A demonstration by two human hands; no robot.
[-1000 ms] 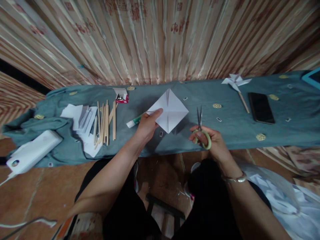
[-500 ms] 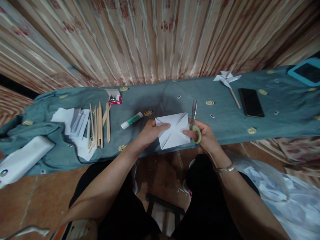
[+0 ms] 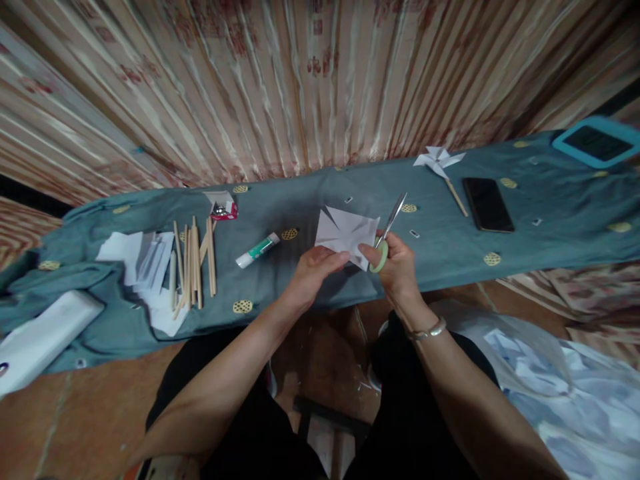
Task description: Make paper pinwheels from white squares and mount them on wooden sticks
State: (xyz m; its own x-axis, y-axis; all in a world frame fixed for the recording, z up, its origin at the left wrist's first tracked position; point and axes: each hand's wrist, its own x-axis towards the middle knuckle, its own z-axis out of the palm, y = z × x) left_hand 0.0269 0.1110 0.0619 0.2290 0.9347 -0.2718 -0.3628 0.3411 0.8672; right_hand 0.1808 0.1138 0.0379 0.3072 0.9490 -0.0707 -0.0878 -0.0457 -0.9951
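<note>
My left hand (image 3: 314, 267) pinches the near edge of a creased white paper square (image 3: 345, 233) and holds it up over the blue-grey cloth (image 3: 300, 200). My right hand (image 3: 395, 263) grips green-handled scissors (image 3: 386, 233), their blades pointing up and away beside the paper's right edge. The paper has a notch at its top left.
A glue stick (image 3: 257, 250), a bundle of wooden sticks (image 3: 193, 263), white paper scraps (image 3: 145, 257) and a small red box (image 3: 223, 208) lie to the left. A paper pinwheel (image 3: 440, 163), a black phone (image 3: 487, 203) and a teal-framed tablet (image 3: 595, 140) lie to the right. A white device (image 3: 40, 337) sits far left.
The left hand lifted the paper off the cloth and brought it near. The right hand carried the scissors to the paper's right edge, and their blades tilted toward the upper right.
</note>
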